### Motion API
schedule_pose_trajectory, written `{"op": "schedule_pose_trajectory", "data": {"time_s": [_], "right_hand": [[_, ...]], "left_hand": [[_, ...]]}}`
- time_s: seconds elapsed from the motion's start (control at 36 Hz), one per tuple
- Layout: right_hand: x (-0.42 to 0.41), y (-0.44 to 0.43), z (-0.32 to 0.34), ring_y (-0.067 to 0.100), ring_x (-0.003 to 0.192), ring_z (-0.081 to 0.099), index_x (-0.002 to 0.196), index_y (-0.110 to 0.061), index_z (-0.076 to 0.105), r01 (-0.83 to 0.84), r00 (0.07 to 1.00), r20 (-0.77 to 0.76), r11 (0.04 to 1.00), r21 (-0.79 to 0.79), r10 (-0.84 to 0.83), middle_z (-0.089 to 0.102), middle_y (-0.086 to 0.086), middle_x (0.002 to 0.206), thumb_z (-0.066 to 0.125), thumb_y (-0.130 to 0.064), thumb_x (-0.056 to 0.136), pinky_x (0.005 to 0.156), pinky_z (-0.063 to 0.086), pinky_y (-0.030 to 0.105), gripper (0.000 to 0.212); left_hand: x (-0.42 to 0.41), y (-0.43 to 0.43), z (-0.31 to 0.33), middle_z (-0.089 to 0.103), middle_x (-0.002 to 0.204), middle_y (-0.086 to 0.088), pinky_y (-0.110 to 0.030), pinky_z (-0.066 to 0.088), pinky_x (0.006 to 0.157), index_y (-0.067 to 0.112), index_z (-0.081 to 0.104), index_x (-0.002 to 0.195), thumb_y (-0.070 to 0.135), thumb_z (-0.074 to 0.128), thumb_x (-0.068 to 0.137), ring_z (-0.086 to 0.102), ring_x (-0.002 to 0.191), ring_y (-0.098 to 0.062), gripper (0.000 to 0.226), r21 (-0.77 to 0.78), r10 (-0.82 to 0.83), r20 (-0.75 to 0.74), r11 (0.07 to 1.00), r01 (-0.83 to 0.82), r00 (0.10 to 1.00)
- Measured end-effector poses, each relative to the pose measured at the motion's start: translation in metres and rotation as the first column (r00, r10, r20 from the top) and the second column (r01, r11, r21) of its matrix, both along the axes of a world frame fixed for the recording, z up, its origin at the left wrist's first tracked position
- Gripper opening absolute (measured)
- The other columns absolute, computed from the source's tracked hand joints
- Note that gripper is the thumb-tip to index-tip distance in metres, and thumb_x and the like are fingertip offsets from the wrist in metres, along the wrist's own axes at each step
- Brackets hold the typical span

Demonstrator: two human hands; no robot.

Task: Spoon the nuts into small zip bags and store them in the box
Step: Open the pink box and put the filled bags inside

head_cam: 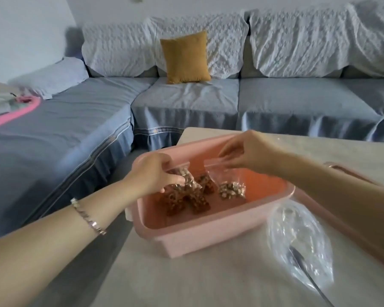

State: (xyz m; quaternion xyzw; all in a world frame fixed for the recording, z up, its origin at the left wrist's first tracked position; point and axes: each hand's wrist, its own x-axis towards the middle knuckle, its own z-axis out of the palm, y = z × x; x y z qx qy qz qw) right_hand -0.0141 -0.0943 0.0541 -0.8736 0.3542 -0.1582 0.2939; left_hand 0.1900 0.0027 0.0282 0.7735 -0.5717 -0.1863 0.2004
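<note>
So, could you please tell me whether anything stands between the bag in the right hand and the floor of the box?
Nothing visible does. The right hand pinches the zip bag inside the open box, above bare floor, right of the filled bags lying there.

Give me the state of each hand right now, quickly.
Left hand: grips a bunched zip bag of nuts above the pink box.
Right hand: pinches the top edge of a flat zip bag with nuts at its bottom.
</note>
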Motion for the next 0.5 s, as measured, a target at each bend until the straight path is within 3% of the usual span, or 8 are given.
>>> {"op": "schedule_pose_trajectory", "data": {"time_s": [0.08,0.14,0.22,0.33,0.42,0.5], "right_hand": [[0.03,-0.021,-0.038,-0.013,0.05,0.054,0.086,-0.012,0.076,-0.054,0.982,-0.178,0.998,0.035,0.06,0.061,-0.016,0.063,0.079,-0.018,0.07,0.059,0.042,0.001,0.017],[0.046,-0.031,-0.062,-0.006,0.048,0.054,0.085,-0.011,0.075,-0.067,0.965,-0.248,0.994,0.082,0.085,0.061,-0.011,0.062,0.08,-0.019,0.069,0.058,0.042,0.008,0.018],[0.066,-0.042,-0.088,0.005,0.057,0.054,0.085,-0.013,0.075,-0.09,0.937,-0.32,0.981,0.17,0.142,0.072,0.004,0.079,0.08,-0.023,0.069,0.064,0.045,0.019,0.019],[0.083,-0.053,-0.11,0.0,0.047,0.052,0.09,-0.011,0.074,-0.095,0.898,-0.39,0.954,0.285,0.206,0.066,-0.002,0.068,0.077,-0.017,0.073,0.044,0.041,0.009,0.018],[0.094,-0.055,-0.124,0.005,0.055,0.052,0.096,-0.009,0.071,-0.078,0.881,-0.432,0.961,0.266,0.192,0.071,0.009,0.09,0.074,-0.016,0.077,0.045,0.04,0.007,0.021],[0.099,-0.057,-0.131,0.014,0.075,0.058,0.103,-0.007,0.068,-0.05,0.88,-0.451,0.974,0.22,0.147,0.069,0.011,0.105,0.072,-0.022,0.079,0.056,0.042,0.02,0.029]], "left_hand": [[0.01,-0.018,-0.023,0.062,0.076,-0.004,-0.023,0.045,0.052,0.015,0.051,0.07,0.03,0.074,0.077,0.062,0.051,-0.016,0.029,0.22,-0.104,0.082,0.972,0.083,0.991],[0.015,-0.027,-0.038,0.059,0.076,-0.004,-0.026,0.041,0.052,0.017,0.049,0.069,0.029,0.071,0.08,0.061,0.06,-0.021,0.027,0.324,-0.162,0.115,0.939,0.117,0.98],[0.018,-0.037,-0.053,0.058,0.085,-0.007,-0.028,0.039,0.06,0.009,0.061,0.081,0.027,0.067,0.084,0.056,0.077,-0.023,0.02,0.398,-0.2,0.141,0.908,0.129,0.97],[0.018,-0.045,-0.068,0.063,0.099,-0.016,-0.027,0.04,0.071,-0.001,0.065,0.104,0.023,0.056,0.092,0.059,0.092,-0.027,0.028,0.464,-0.222,0.182,0.878,0.115,0.958],[0.023,-0.05,-0.077,0.065,0.112,-0.015,-0.031,0.046,0.08,0.002,0.065,0.107,0.012,0.054,0.09,0.06,0.103,-0.03,0.023,0.491,-0.21,0.261,0.869,0.058,0.942],[0.027,-0.054,-0.081,0.065,0.109,-0.013,-0.035,0.047,0.081,0.005,0.065,0.105,0.002,0.053,0.086,0.061,0.102,-0.032,0.023,0.45,-0.15,0.318,0.893,-0.01,0.936]]}}
